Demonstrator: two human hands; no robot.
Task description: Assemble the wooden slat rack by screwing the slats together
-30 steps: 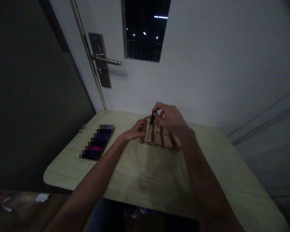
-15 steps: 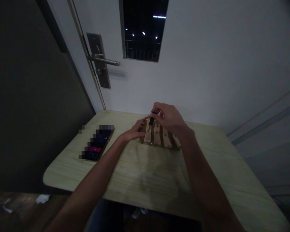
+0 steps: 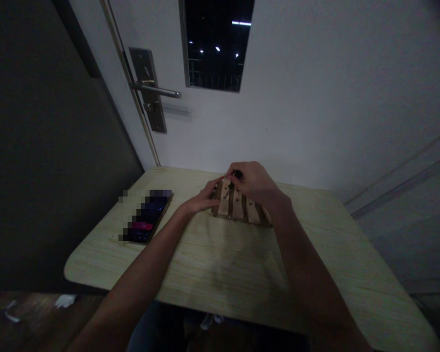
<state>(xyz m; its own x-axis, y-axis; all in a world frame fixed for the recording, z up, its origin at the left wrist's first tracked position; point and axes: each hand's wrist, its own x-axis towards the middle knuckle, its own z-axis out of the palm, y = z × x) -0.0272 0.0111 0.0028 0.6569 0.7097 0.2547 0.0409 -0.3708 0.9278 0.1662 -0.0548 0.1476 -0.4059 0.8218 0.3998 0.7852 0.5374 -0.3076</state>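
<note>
A small wooden xylophone (image 3: pixel 238 208), with several pale bars that have dark holes, lies on the table. My left hand (image 3: pixel 201 198) holds its left end, with the thumb at the near side and the fingers stretched along the far side. My right hand (image 3: pixel 254 181) is closed around the black handle of a screwdriver (image 3: pixel 237 174). The screwdriver slants down to the leftmost bar, its tip at or close to a hole there; exact contact is too small to tell. My right hand and forearm hide part of the bars on the right.
A phone (image 3: pixel 150 217) with a lit screen, partly pixelated, lies left of my left forearm on the pale wooden table (image 3: pixel 212 274). Behind the table stands a white door (image 3: pixel 300 98) with a metal handle (image 3: pixel 157 90) and a dark window. White scraps lie on the floor.
My right hand has sunk slightly and turned on the screwdriver, whose handle now shows above the fingers. My left hand stays at the xylophone's left end.
</note>
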